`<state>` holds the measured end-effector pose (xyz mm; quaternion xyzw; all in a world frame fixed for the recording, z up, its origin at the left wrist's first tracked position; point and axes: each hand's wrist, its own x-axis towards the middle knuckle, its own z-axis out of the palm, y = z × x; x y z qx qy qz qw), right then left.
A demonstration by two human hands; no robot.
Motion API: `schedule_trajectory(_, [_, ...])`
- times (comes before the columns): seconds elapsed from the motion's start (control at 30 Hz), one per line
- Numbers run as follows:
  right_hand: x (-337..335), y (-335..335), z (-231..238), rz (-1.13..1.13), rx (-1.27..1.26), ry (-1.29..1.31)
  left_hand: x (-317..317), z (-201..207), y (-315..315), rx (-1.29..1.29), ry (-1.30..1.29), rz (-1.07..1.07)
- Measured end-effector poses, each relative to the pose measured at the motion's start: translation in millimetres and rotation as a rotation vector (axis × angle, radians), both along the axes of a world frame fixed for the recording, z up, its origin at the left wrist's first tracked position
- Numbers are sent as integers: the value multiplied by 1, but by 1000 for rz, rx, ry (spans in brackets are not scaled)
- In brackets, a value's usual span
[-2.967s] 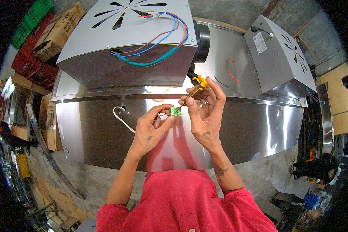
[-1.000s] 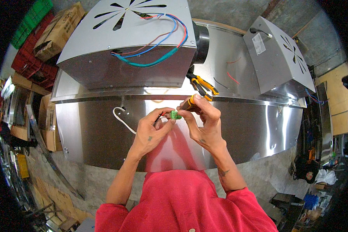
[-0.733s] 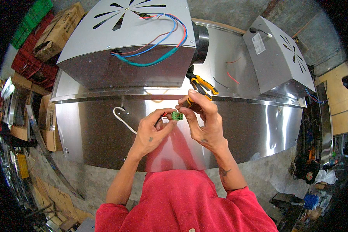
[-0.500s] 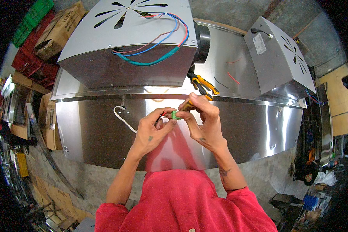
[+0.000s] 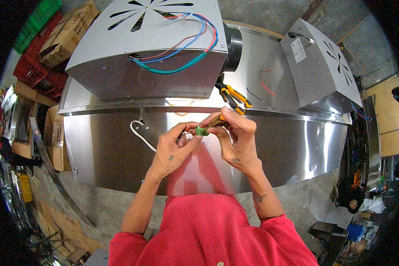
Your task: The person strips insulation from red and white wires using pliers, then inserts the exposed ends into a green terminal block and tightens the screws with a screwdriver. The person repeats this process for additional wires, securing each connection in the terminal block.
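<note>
My left hand pinches a small green terminal block between thumb and fingers, over the near part of the shiny metal panel. Short red wire shows between those fingers, at the block's left side. In my right hand is a screwdriver with a yellow-orange and dark handle, slanting down toward the block. Its tip is hidden by the fingers and block. A white cable curves over the metal and runs under my left hand.
Beyond my hands lie yellow-and-black pliers. A large grey metal box with red, blue and brown wires stands far left, and a smaller slotted box at the right. Wire scraps lie between them. Cardboard boxes are stacked at left.
The screwdriver handle has tilted and now shows more between my right fingers. My right hand has shifted slightly right, and the green block has turned a little in my left fingers.
</note>
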<state>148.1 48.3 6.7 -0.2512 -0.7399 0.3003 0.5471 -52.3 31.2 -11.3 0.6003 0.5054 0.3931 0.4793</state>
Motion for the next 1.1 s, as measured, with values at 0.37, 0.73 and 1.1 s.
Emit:
schedule_trajectory(0.37, [-1, -2, -4, -66, 9, -16, 0, 4, -1, -17, 26, -35])
schedule_trajectory(0.73, [-1, -5, -5, -54, -49, -76, -4, 8, -2, -57, 43, -26])
schedule_trajectory(1.1, [-5, -7, -3, -26, -45, -16, -3, 0, -3, 9, 26, -33])
